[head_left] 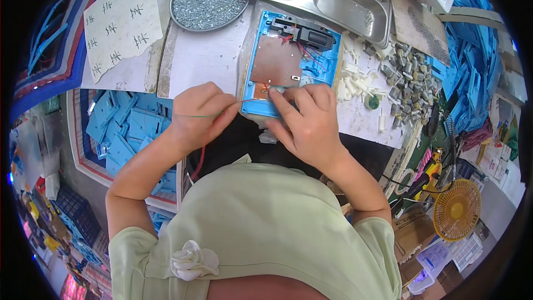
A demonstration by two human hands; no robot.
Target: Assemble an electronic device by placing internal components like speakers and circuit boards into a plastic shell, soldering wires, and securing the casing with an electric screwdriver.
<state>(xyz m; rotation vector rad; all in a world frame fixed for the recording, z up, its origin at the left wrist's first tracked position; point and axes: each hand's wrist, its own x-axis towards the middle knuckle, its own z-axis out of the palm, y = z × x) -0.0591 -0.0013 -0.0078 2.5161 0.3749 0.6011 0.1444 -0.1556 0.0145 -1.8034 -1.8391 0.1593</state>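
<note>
A blue plastic casing lies in front of me, with a brown circuit board, a black module and thin red wires inside. My left hand, at the casing's near left corner, is closed in a pinch on a thin wire. A green strand runs across its fingers. My right hand grips the casing's near edge: the index fingertip presses beside a copper-coloured patch, and the thumb sits at the front edge. What lies under that fingertip is hidden.
Beyond the casing are a round tray of small metal screws and a steel compartment tray. White plastic pieces and grey metal parts lie to the right. A bin of blue panels stands left; a yellow fan sits lower right.
</note>
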